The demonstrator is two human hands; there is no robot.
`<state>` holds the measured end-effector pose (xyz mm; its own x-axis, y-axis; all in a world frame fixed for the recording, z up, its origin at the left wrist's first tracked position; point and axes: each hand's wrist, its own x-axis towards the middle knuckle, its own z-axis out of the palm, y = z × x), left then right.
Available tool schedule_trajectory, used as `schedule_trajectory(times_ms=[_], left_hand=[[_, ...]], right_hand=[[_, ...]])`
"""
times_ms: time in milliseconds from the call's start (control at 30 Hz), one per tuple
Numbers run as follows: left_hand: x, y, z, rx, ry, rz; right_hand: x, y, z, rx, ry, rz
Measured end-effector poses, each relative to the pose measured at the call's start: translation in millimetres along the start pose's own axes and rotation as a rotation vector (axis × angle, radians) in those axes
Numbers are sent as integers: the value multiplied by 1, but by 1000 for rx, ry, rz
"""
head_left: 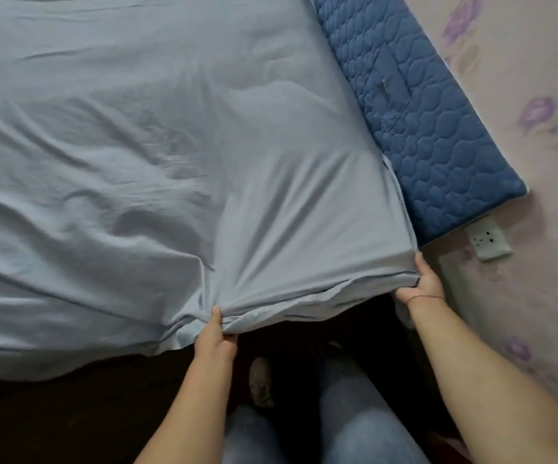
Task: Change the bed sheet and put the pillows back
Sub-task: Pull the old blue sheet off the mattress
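Observation:
A pale blue bed sheet (143,155) covers the mattress and fills most of the view, wrinkled, with folds running toward the near corner. My left hand (214,339) pinches a gathered bunch of the sheet at the bed's near edge. My right hand (424,283) grips the sheet at the mattress corner beside the wall, fingers curled under the edge. The sheet is stretched taut between the two hands. No pillows are in view.
A dark blue quilted headboard pad (421,112) stands against the pink flowered wall (538,162). A white wall socket (488,237) sits just below the pad, close to my right hand. My legs in jeans (347,413) stand on the dark floor by the bed.

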<state>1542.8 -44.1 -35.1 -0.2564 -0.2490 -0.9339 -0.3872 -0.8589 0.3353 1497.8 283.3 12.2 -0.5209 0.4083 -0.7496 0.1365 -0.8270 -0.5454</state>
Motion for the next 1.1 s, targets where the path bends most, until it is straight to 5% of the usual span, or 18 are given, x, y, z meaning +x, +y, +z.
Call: schedule_trajectory(times_ms=[133, 300, 600, 700, 900, 1100], left_hand=[[9, 0, 0, 14, 107, 55], [-23, -57, 55, 42, -17, -99], [-89, -151, 185, 425, -233, -447], [-108, -159, 212, 296, -390, -586], [-122, -156, 229, 193, -426, -276], [-116, -125, 209, 311, -325, -213]], right_hand=[[17, -53, -3, -32, -19, -110], [41, -88, -5, -76, -77, -80], [20, -119, 29, -95, -589, 205], [19, -121, 44, -110, -679, 234], [20, -126, 66, -68, -607, 230], [14, -125, 71, -84, -447, 128]])
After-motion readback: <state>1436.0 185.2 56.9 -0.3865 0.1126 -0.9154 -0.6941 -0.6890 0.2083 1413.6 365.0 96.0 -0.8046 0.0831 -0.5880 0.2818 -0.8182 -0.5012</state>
